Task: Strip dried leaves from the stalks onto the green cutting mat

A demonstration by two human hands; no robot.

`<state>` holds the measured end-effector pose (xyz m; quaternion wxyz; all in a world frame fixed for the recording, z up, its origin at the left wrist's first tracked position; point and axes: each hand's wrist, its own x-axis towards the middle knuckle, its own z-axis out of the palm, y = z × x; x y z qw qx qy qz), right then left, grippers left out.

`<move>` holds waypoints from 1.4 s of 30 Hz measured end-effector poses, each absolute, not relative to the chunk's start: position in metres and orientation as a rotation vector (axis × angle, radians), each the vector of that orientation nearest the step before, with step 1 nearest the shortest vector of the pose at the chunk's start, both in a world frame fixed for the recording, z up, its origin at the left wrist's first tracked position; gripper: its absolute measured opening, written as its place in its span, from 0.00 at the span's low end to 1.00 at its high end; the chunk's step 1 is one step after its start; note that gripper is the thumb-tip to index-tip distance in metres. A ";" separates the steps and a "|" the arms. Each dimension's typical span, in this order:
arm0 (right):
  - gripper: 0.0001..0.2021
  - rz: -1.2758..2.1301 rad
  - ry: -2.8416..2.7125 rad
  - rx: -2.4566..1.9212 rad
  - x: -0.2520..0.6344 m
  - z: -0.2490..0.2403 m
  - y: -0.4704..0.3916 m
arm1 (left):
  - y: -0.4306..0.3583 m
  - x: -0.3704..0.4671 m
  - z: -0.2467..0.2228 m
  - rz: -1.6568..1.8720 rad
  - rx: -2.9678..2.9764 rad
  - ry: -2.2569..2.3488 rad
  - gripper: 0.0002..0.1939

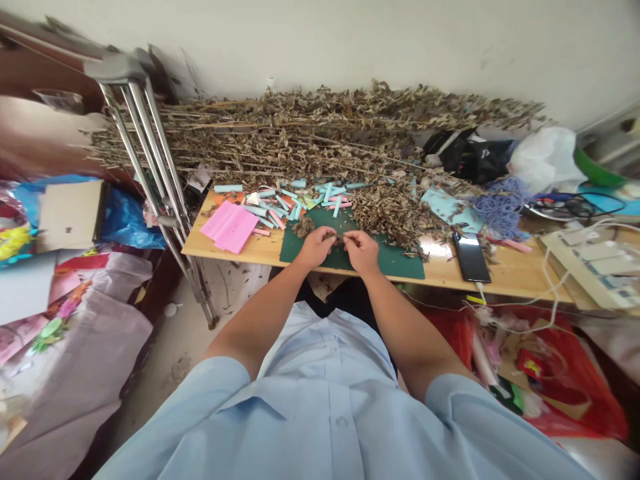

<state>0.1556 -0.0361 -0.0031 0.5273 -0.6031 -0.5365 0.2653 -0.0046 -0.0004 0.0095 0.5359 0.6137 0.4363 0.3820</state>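
Over the green cutting mat (400, 265), my left hand (317, 247) and my right hand (362, 251) meet nearly fingertip to fingertip. Both are closed in a pinch on a bit of dried leaves (339, 241), partly covered by the fingers. Just beyond my left hand lies a small clump of crushed dried leaf (303, 227). A larger heap of dried leaves (387, 210) spreads over the mat beyond my right hand. Pink paper sheets (230, 227) and several blue and pink paper rolls (280, 203) lie to the left.
Long bundles of dried stalks (280, 133) stretch along the wall. A metal crutch (150, 147) leans at the table's left end. On the right are a plugged-in phone (471, 257), blue-violet yarn (503, 207), a black bag (487, 157) and a power strip (595, 260) with cables.
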 end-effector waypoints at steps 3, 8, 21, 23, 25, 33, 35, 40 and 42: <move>0.09 0.591 -1.312 -1.415 0.156 -0.006 -0.035 | 0.001 -0.006 0.007 0.920 1.396 0.979 0.08; 0.08 0.508 -1.424 -1.316 0.155 -0.002 -0.034 | 0.003 -0.007 0.002 0.930 1.360 0.923 0.06; 0.16 0.669 -1.270 -1.411 0.152 -0.001 -0.034 | -0.004 -0.006 0.016 0.867 1.552 1.035 0.07; 0.17 0.663 -1.205 -1.433 0.152 -0.001 -0.033 | -0.003 -0.005 0.014 0.896 1.475 1.018 0.07; 0.17 0.666 -1.164 -1.437 0.153 -0.002 -0.032 | -0.002 -0.005 0.011 0.921 1.413 0.993 0.06; 0.17 0.727 -1.123 -1.357 0.154 -0.003 -0.032 | -0.003 -0.005 0.016 0.876 1.616 1.077 0.11; 0.17 0.729 -1.162 -1.346 0.153 -0.002 -0.034 | -0.004 -0.004 0.021 0.879 1.693 1.093 0.10; 0.16 0.696 -1.238 -1.357 0.152 -0.003 -0.037 | -0.006 -0.003 0.029 0.843 1.741 1.128 0.08; 0.15 0.672 -1.266 -1.358 0.152 -0.004 -0.037 | -0.006 -0.002 0.030 0.846 1.763 1.129 0.08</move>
